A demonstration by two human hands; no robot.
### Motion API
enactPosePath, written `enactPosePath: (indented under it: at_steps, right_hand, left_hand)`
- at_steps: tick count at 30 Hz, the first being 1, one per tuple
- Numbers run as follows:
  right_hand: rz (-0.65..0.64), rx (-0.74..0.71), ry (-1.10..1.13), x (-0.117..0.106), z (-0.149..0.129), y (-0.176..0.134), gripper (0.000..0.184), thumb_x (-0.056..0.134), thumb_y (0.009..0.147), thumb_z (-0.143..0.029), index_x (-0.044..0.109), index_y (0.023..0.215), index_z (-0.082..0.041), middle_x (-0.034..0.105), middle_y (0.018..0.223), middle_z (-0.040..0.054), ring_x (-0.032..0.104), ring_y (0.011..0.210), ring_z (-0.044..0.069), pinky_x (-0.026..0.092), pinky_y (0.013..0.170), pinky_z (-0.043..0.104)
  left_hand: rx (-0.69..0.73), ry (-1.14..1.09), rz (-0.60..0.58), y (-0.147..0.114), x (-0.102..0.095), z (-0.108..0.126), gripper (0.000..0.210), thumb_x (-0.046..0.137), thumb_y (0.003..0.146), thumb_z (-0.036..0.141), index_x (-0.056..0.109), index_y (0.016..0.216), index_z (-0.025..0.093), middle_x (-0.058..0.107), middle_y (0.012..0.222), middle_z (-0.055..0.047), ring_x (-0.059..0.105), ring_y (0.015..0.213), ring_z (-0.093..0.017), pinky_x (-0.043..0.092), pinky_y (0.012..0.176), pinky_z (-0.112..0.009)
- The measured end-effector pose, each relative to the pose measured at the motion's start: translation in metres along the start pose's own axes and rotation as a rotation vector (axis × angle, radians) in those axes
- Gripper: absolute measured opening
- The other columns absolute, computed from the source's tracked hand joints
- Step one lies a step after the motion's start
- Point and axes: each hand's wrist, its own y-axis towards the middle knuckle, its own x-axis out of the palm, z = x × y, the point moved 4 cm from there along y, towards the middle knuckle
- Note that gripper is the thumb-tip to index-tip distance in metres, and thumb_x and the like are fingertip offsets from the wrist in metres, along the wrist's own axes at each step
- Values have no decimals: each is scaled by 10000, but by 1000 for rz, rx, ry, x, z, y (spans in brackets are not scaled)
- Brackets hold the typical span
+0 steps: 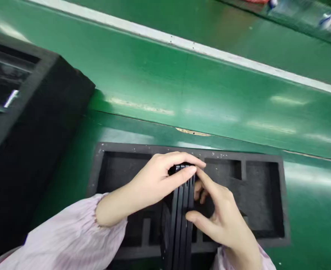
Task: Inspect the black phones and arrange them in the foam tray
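Observation:
A stack of several thin black panels (pixel 181 210) stands on edge, close to my body and over the foam tray. What kind of part they are I cannot make out. My left hand (pixel 165 172) wraps over the far end of the stack, its thumb and fingers gripping the edges. On the right side, my right hand (pixel 220 206) holds the stack, the thumb against the near edges and the fingers curled behind. The lower end of the panels runs out of the picture. Beneath lies a black foam tray (pixel 220 153) with several cut-out compartments.
A tall black foam block or stack of trays (pixel 41 123) stands at the left, with shiny dark pieces in its top recess. The green bench (pixel 182 86) has a raised panel and a white strip (pixel 171 39) behind the tray. Blurred objects show at the upper right.

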Motion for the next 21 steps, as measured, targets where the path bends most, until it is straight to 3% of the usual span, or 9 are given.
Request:
enactPosePath:
  at_steps: [5,12,16,21]
  right_hand:
    - [-18,11,14,3,-2,-4,679,514,1200,-637,453,1723,-208,720,844,-29,676,628,125,620,613,202]
    - [162,-7,-88,-4,-5,-4,498,548,1210,-556,632,1575,-228,659,797,-36,626,605,129,593,606,232]
    - [59,-112,-113,-1,-8,-3,507,483,1238,-525,725,1455,-135,603,751,-27,591,619,133,513,572,252]
    - [3,-201,103,-2,-12,-10,470,497,1248,-438,847,1183,-131,521,589,-54,474,554,146,397,534,313]
  left_hand:
    - [-53,-123,45,3,1,-5,290,529,1192,285,798,1208,179,910,1171,31,842,1137,-50,542,1058,-52]
    - [-87,-157,87,2,2,-10,243,513,1219,308,739,1220,219,912,1119,84,834,1122,-21,518,1068,-44]
    - [-78,-159,68,3,2,-10,256,509,1221,318,739,1224,207,911,1136,72,838,1108,-15,518,1045,-29]
    - [-74,-139,59,4,1,-10,247,510,1217,292,741,1193,208,912,1121,71,838,1114,-21,523,1050,-39]
